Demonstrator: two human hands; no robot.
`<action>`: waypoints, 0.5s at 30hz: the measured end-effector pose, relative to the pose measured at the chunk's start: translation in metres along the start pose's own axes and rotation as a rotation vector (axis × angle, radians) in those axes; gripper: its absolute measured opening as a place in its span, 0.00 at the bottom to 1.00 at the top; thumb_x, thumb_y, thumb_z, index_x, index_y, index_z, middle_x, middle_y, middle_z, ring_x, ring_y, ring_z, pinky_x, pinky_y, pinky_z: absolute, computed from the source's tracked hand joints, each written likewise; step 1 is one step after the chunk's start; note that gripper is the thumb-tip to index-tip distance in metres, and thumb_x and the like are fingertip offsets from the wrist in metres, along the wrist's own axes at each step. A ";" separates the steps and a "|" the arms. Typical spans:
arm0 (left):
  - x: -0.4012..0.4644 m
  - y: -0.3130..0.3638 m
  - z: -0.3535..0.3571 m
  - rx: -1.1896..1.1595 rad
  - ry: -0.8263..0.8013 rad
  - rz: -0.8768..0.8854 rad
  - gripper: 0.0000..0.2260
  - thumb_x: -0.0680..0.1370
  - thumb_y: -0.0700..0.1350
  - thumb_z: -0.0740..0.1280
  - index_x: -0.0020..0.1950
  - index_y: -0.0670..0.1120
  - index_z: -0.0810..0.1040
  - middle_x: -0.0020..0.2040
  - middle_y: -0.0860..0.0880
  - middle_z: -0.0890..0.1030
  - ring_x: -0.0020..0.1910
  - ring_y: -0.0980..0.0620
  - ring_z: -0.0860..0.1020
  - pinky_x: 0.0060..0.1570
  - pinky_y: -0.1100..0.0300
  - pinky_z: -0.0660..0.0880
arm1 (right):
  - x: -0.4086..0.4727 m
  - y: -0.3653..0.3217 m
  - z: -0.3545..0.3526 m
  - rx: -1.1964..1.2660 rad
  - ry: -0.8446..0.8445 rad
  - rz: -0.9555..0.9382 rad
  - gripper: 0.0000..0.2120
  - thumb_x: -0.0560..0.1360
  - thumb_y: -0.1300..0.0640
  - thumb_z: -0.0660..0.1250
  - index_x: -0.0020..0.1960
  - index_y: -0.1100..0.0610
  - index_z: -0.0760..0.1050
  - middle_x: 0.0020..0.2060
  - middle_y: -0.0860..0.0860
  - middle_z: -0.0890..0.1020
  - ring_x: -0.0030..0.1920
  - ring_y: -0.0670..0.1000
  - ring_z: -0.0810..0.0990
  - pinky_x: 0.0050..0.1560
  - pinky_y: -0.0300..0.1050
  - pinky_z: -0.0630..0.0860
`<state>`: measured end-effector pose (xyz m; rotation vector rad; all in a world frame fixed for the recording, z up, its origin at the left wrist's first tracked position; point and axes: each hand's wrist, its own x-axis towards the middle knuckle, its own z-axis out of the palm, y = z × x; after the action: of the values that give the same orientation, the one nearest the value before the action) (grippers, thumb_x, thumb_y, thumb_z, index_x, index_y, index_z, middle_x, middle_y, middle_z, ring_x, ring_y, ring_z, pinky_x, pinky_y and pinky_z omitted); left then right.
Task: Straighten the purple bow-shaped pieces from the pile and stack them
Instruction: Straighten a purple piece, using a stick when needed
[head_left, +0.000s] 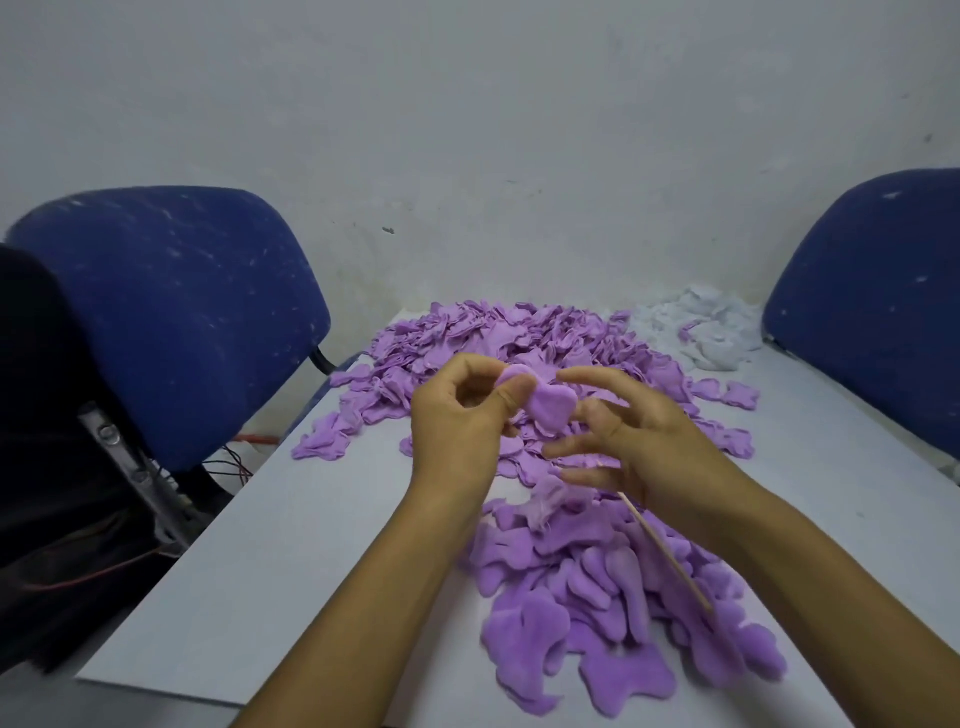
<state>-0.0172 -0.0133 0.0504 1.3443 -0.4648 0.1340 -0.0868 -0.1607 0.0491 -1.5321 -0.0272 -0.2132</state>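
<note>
My left hand (460, 423) pinches one end of a purple bow-shaped piece (550, 408) between thumb and fingers, held above the table. My right hand (639, 441) is at the piece's other lobe with fingers spread, and it holds a thin wooden stick (670, 556) that slants down toward me. A big pile of crumpled purple pieces (493, 338) lies behind the hands. A heap of flattened purple pieces (597, 597) lies near me under my right forearm.
The work lies on a pale grey table (270, 561). White stuffing (706, 327) sits at the far right corner. Blue chairs stand at the left (182, 312) and right (878, 291). Wires (234, 462) hang beside the left chair. A white wall is behind.
</note>
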 end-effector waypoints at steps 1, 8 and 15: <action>-0.001 -0.001 0.001 0.012 -0.012 -0.005 0.03 0.75 0.39 0.72 0.45 0.40 0.79 0.37 0.46 0.81 0.33 0.56 0.76 0.32 0.63 0.76 | -0.002 0.001 -0.001 0.012 -0.002 0.010 0.14 0.76 0.53 0.66 0.61 0.52 0.77 0.49 0.52 0.85 0.47 0.56 0.86 0.40 0.44 0.82; 0.001 -0.003 0.004 -0.112 -0.058 -0.183 0.06 0.77 0.39 0.69 0.40 0.43 0.76 0.35 0.47 0.77 0.34 0.52 0.75 0.31 0.62 0.74 | 0.000 0.004 -0.001 -0.183 0.274 -0.185 0.07 0.76 0.67 0.69 0.43 0.57 0.81 0.28 0.49 0.80 0.29 0.46 0.79 0.33 0.39 0.80; -0.002 -0.007 0.012 -0.441 -0.194 -0.461 0.10 0.72 0.42 0.71 0.51 0.43 0.76 0.41 0.46 0.80 0.36 0.53 0.78 0.35 0.62 0.76 | -0.001 0.007 -0.002 -0.179 0.287 -0.291 0.03 0.74 0.64 0.72 0.47 0.59 0.83 0.34 0.53 0.84 0.35 0.48 0.83 0.36 0.39 0.80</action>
<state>-0.0189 -0.0266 0.0449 0.9991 -0.3116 -0.4601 -0.0867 -0.1627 0.0417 -1.6588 -0.0033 -0.6808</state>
